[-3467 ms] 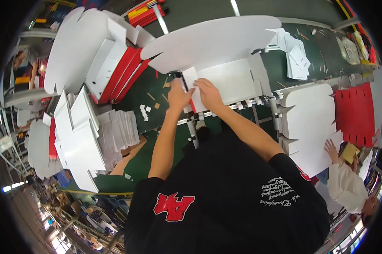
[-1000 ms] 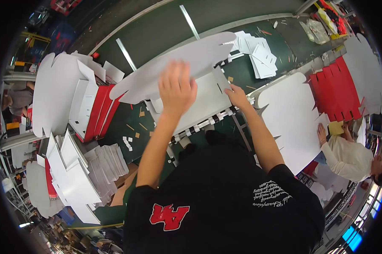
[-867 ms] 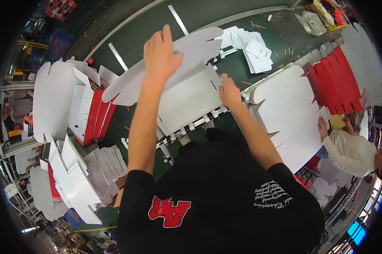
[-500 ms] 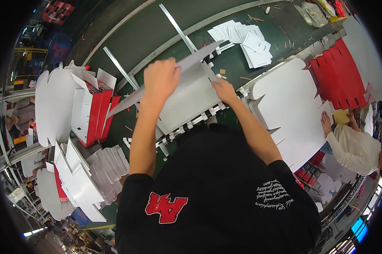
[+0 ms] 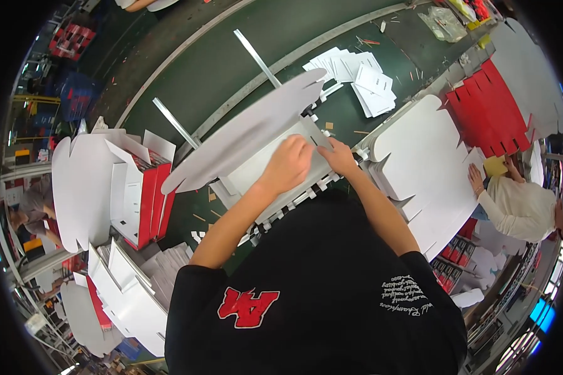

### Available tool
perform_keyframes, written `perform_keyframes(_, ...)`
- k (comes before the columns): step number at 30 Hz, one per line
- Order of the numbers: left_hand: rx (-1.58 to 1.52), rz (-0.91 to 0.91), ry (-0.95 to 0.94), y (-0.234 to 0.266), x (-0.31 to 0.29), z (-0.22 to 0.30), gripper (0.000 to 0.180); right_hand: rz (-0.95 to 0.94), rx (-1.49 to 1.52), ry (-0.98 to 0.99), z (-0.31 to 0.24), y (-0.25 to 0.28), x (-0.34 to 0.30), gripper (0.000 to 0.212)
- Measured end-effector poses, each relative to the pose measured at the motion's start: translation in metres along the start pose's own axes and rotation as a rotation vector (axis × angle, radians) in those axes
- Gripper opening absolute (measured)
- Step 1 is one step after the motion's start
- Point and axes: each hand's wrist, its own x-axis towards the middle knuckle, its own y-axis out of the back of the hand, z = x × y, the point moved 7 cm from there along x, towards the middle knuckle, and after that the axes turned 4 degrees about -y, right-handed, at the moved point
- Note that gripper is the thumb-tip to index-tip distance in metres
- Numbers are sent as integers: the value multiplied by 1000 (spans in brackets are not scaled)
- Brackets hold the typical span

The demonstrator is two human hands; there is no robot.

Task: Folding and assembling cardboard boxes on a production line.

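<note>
A white cardboard box [image 5: 261, 157], partly folded up, sits in a frame with rollers in front of me. Its broad lid flap [image 5: 250, 128] stands raised and tilted along the far side. My left hand [image 5: 289, 164] is curled closed over the inside of the box, slightly blurred; whatever its fingers may hold is hidden. At the box's right end, my right hand [image 5: 339, 156] pinches the side wall, thumb inside.
White booklets [image 5: 372, 84] lie fanned out beyond the frame. Flat white cardboard blanks [image 5: 425, 162] are stacked at right, near red slotted card [image 5: 488, 109] and a co-worker in a light top [image 5: 518, 206]. Red-and-white boxes [image 5: 150, 203] stand at left. Two metal bars [image 5: 256, 59] project beyond the frame.
My left hand has left the lid flap and moved right and down, over the box. The flap now leans farther back, showing its broad face. My right hand stays at the right end.
</note>
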Motion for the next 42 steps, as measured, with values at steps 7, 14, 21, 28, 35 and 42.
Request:
perform_keyframes(7,283,382,206,119,29,28,52,506,-172,177,-18,24,-65,52)
perform_keyframes(14,-488,-250,1119,144,16,-99,65,255,660,-476,62,-1,-96,50)
perform_keyframes(21,-569,-772,836,11,40,-172,49,35,726,-487,39,-13,-90,55)
perform_keyframes(28,-294,-786,547,-71,6,-203,46,-76,1006,-442,23,-2,-86,88)
perform_keyframes(35,-883,-697,1332,-133,-37,-218,47,-230,925,-766,23,-7,-62,79)
perform_keyframes(42,-780,-844,1214,-130,-10,-204,60,-247,665,-723,15,-6,-47,81)
